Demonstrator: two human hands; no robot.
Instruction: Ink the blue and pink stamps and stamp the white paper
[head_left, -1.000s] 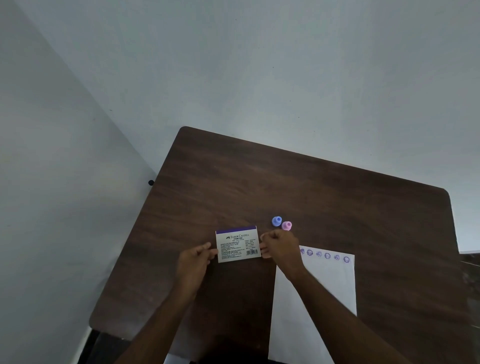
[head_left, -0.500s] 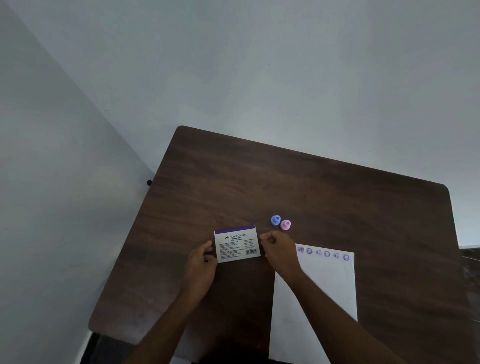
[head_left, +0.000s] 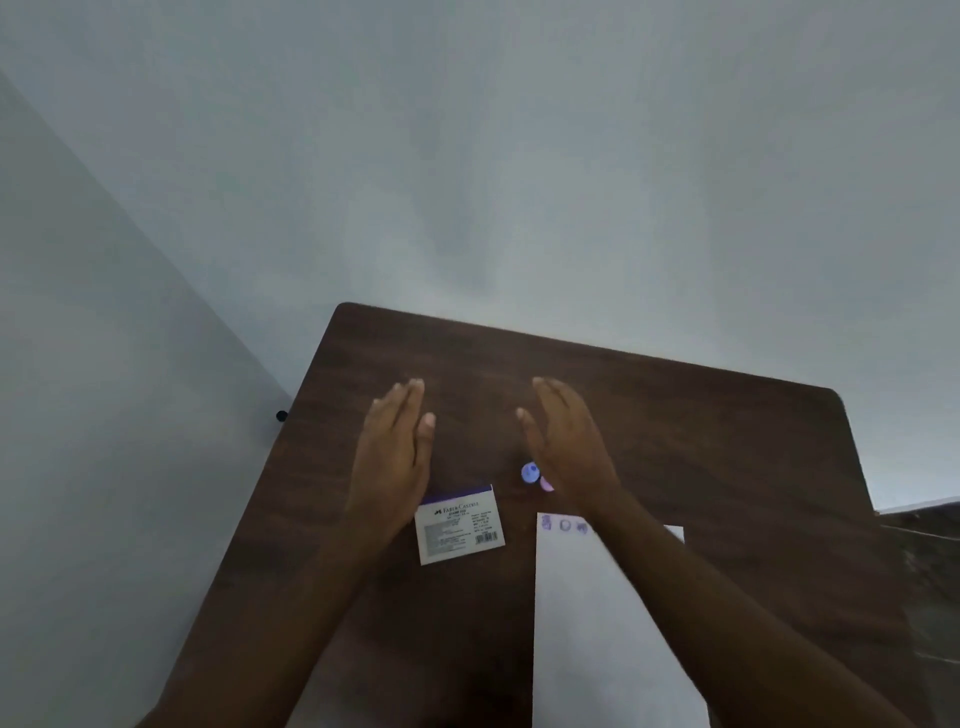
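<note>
Here both hands hover flat above the brown counter (head_left: 701, 441), each grip spread wide and empty: left hand (head_left: 395, 452), right hand (head_left: 569, 441). The right wrist hides most of the pink stamp (head_left: 545, 484); the blue stamp (head_left: 530, 473) stands beside it. The Faber-Castell stamp pad box (head_left: 460, 525) lies left of the white paper (head_left: 587, 623), whose stamped top row the forearm crosses.

Pink stamp (head_left: 546, 484) and the white paper's (head_left: 597, 649) stamped row mostly behind the right hand (head_left: 569, 447).
</note>
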